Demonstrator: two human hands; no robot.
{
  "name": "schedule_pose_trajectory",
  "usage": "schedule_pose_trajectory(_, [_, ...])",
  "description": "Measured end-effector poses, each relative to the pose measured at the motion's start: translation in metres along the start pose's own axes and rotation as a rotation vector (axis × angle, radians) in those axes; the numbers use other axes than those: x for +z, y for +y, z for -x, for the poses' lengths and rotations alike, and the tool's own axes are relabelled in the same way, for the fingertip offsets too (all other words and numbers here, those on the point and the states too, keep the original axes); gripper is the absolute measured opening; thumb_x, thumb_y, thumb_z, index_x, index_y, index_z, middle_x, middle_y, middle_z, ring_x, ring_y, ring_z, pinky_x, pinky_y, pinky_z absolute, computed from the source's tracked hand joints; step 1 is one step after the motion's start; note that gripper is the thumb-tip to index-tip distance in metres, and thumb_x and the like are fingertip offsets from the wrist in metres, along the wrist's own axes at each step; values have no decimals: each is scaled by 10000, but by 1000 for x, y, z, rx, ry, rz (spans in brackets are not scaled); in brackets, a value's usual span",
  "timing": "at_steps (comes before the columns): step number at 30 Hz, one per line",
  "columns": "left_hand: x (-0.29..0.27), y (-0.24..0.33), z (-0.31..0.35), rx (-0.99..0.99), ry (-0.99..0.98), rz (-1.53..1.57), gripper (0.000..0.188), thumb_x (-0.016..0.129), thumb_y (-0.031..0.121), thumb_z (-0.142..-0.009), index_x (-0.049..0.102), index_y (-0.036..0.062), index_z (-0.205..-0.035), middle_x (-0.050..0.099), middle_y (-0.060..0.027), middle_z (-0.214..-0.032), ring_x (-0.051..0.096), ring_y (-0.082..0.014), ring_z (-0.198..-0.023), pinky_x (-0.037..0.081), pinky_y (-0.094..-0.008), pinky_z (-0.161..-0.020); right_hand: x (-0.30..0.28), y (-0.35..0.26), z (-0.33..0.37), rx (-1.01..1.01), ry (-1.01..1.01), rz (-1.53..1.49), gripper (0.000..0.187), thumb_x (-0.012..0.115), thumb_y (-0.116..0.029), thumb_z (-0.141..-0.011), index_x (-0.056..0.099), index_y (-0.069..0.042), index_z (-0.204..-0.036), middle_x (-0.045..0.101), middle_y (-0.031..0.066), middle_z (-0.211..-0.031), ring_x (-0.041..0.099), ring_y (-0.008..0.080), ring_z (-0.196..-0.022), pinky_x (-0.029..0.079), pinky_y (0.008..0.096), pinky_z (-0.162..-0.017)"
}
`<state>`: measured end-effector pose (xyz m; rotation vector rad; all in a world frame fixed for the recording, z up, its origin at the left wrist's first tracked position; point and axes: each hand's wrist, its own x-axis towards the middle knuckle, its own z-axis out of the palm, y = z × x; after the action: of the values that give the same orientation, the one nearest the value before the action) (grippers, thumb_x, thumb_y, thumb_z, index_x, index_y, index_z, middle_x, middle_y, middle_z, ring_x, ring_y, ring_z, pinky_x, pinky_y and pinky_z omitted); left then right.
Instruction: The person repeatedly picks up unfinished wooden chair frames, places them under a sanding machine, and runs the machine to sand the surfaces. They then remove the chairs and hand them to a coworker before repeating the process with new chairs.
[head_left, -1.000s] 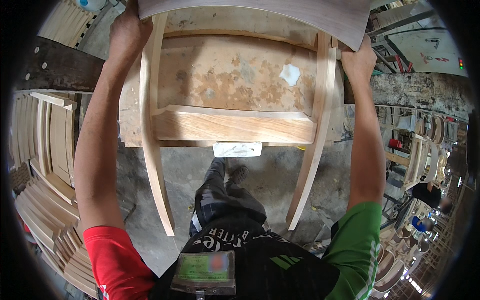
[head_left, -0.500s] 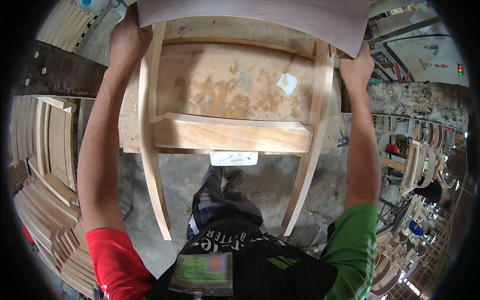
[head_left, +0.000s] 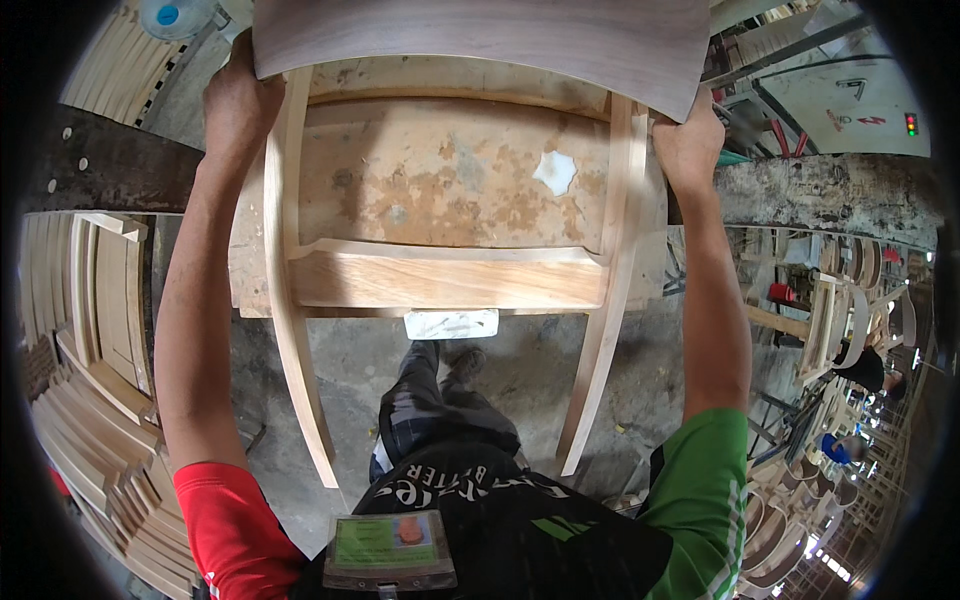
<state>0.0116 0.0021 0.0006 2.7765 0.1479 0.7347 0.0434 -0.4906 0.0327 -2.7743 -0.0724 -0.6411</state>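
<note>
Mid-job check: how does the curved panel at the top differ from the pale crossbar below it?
Colour: the curved panel is greyish brown; the pale crossbar is yellowish.
Outline: the curved panel's near edge arches; the pale crossbar's lower edge runs nearly straight.
Contact: the left hand and right hand hold the curved panel near its lower corners; neither touches the pale crossbar.
Shared: both look wooden, with visible grain.
</note>
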Motion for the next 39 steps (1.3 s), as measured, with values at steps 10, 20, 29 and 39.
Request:
schedule_pose_trajectory(10, [7,28,-12,-4,-50,63,470,525,153,-966,515,74,-1430,679,-325,-1165,652,-505,-1104,536,-594,-904,-25,12,16,109,-193,-38,601,802,-332,-838,594,28,-1272,715,266,-1079,696,445,-1036,550,488,-919])
schedule_pose_trajectory(20, [-2,10,-6,-95,-214,222,563,526,177,-1008,406,40,-1540,594,-310,-1390,553,-503,-1291,471,-502,-1003,-139,-70,-66,-14,595,-505,650,628,-206,-950,422,68,-1502,409,348,-1529,415,521,-1383,309,595,-1180])
schedule_pose_trajectory(29, [-20,29,0,-51,-178,169,578,558,212,-997,408,37,-1527,628,-350,-1268,597,-529,-1178,507,-541,-921,-55,-89,-39,-81,192,-231,704,516,-479,-1018,387,-65,-1572,343,313,-1581,306,525,-1458,230,611,-1202])
schedule_pose_trajectory(39, [-36,-6,-73,-385,0,1070,625,402,369,-1116,297,30,-1630,389,-161,-1632,430,-286,-1468,350,-426,-1190,-64,-96,-39,-63,170,-265,708,512,-499,-1012,408,-69,-1566,383,320,-1553,327,507,-1458,226,592,-1207])
